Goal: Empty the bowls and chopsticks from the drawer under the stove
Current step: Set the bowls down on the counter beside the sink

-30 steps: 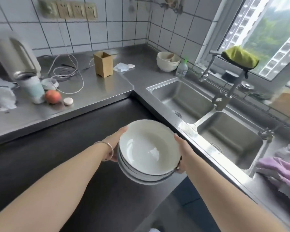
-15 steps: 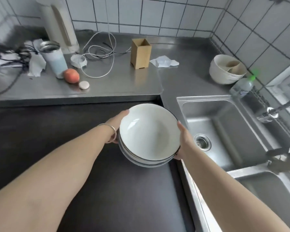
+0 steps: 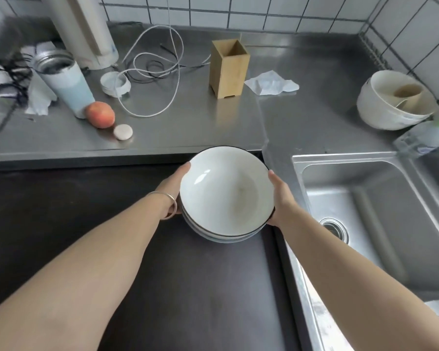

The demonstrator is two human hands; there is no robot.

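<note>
While both hands hold stacked bowls point(image 3: 226, 196), no legible writing

Glossy ceramic bowls point(image 3: 226, 196); brushed steel counter point(image 3: 188, 122).

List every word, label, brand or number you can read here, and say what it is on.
No text can be read.
Clear bottle with the green cap: its label is too blurred to read.
Tall white appliance: no legible marking.
Tumbler, wooden holder and stack of bowls: no print visible.
</note>
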